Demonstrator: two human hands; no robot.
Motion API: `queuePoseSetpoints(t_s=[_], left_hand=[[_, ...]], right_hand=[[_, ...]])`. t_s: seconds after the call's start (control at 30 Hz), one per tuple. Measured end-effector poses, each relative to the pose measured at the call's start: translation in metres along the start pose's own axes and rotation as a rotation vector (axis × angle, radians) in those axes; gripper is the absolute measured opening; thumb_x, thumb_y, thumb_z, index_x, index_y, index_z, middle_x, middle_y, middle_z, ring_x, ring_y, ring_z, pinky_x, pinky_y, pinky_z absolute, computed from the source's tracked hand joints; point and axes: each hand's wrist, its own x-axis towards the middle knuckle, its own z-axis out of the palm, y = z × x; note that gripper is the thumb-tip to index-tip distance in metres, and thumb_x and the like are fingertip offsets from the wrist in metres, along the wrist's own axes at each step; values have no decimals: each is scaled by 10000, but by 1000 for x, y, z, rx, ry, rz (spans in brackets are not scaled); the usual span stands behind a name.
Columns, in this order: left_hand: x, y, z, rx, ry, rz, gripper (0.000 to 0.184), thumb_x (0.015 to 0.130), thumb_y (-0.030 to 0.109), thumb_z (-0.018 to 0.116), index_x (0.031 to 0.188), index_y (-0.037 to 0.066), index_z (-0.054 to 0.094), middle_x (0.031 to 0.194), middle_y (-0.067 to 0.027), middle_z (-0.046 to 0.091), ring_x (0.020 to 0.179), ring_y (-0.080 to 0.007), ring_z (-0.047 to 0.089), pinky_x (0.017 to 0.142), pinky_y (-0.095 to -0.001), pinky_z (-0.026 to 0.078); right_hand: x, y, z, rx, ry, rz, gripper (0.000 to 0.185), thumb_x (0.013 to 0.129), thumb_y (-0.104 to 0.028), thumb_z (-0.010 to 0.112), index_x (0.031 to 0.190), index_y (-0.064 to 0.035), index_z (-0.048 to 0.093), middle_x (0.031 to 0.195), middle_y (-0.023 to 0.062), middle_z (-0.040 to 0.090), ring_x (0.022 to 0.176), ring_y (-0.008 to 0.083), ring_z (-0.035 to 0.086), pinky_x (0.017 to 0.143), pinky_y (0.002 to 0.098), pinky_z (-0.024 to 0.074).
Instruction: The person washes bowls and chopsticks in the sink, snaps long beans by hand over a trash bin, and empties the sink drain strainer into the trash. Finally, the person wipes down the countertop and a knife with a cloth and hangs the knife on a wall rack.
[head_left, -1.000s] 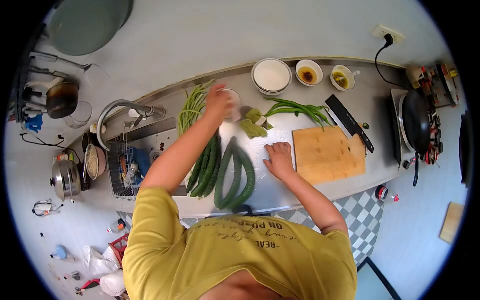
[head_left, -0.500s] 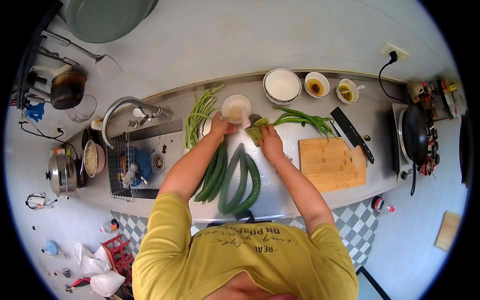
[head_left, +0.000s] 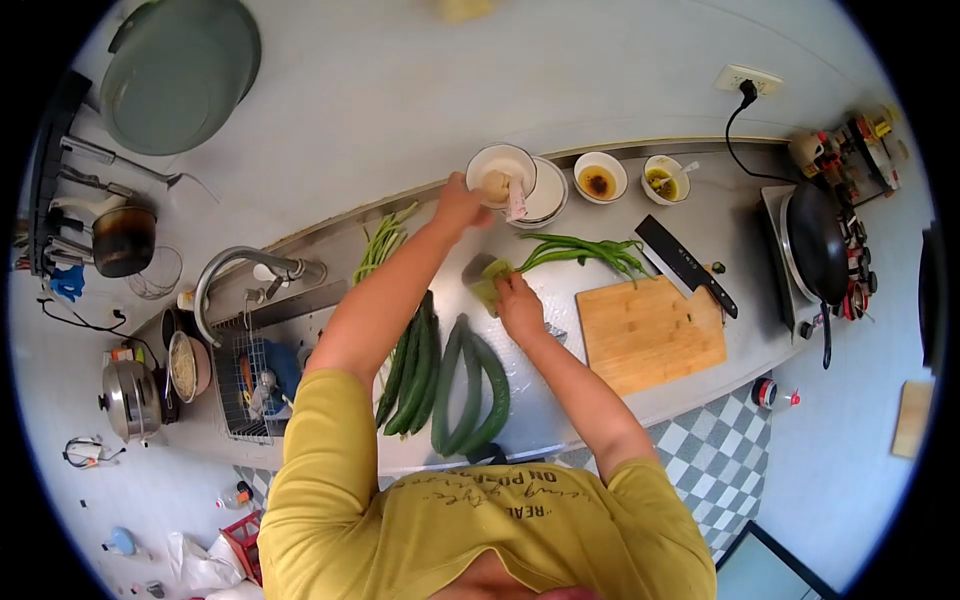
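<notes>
My left hand is closed on the left rim of a white bowl, which overlaps a stack of white bowls at the back of the counter. Something pale lies in the bowl, and a pink-and-white strip hangs over its front rim. My right hand pinches a small, limp green-and-grey thing; whether it is a cloth or a packet I cannot tell. Below lie long dark green cucumbers. Green peppers lie right of my right hand, and long green beans lie left, partly behind my left arm.
A wooden cutting board lies on the right, with a cleaver across its corner. Two sauce bowls stand behind, one a brown-sauce bowl. A black pan sits far right. The sink faucet and wire rack are left.
My left hand has moved the white bowl back and to the right, against the bowl stack. My right hand has drawn the green thing slightly away from it. The view has shifted.
</notes>
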Motion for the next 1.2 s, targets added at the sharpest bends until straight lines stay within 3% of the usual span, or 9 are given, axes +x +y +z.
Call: queuePoseSetpoints(t_s=[0.17, 0.2, 0.33, 0.6, 0.67, 0.8, 0.87, 0.97, 1.2], left_hand=[[27, -14, 28, 69, 12, 54, 359, 814, 19, 462, 1148, -17, 333, 693, -166, 582, 488, -223, 591, 416, -337, 517], [32, -18, 31, 108, 23, 48, 359, 813, 21, 468, 1142, -22, 332, 687, -164, 580, 485, -223, 590, 410, -338, 514], [48, -22, 39, 269, 25, 27, 352, 805, 34, 494, 1110, -35, 332, 672, -164, 572, 473, -220, 583, 384, -340, 500], [81, -47, 41, 648, 88, 174, 355, 759, 46, 532, 1049, -38, 346, 653, -168, 567, 459, -215, 578, 371, -339, 479], [71, -35, 43, 699, 75, 177, 348, 747, 44, 534, 1036, -41, 359, 666, -174, 576, 456, -209, 581, 363, -329, 473], [69, -28, 46, 886, 98, 245, 337, 740, 74, 526, 1034, -32, 401, 717, -209, 602, 568, -286, 621, 516, -381, 508], [57, -15, 47, 989, 116, 267, 349, 737, 92, 518, 1050, -26, 418, 757, -230, 612, 657, -337, 636, 635, -409, 515], [66, -12, 43, 978, -18, 95, 610, 724, 308, 628, 1194, 1, 389, 1044, -224, 607, 982, -358, 592, 830, -422, 468], [84, -31, 49, 1093, 78, 216, 652, 719, 309, 663, 1227, 30, 363, 1058, -210, 602, 975, -367, 595, 815, -460, 473]], right_hand=[[0, 7, 7, 0, 40, -20, 391, 691, -86, 653, 1069, -70, 557, 1005, 126, 506, 875, 316, 566, 753, 395, 482], [0, 1, 3, 123, 73, 33, 256, 891, -241, 403, 961, -43, 550, 972, 202, 568, 900, 396, 537, 774, 476, 425], [0, 5, 9, 290, 83, 151, 295, 888, -287, 417, 978, -39, 550, 951, 217, 582, 906, 405, 537, 779, 484, 411], [0, 3, 4, 316, 106, 127, 317, 886, -309, 420, 975, -40, 563, 945, 224, 582, 898, 410, 536, 779, 485, 404], [4, 13, 19, 212, 42, 130, 259, 792, -194, 531, 1014, -68, 575, 1002, 170, 553, 894, 357, 552, 779, 437, 448], [-3, 6, -5, 19, 82, -92, 286, 750, -126, 568, 1031, -73, 584, 1022, 138, 553, 895, 326, 557, 793, 414, 453], [-4, 6, -29, 99, 47, -41, 284, 750, -121, 572, 1027, -62, 589, 1013, 138, 563, 909, 326, 553, 800, 414, 444], [1, 36, -64, 97, 193, -42, 255, 764, -119, 580, 1010, -58, 608, 1019, 142, 587, 911, 334, 555, 802, 412, 441], [12, 87, -109, -102, 234, 101, 294, 765, -103, 612, 1048, -66, 543, 1061, 154, 532, 912, 358, 551, 781, 422, 458]])
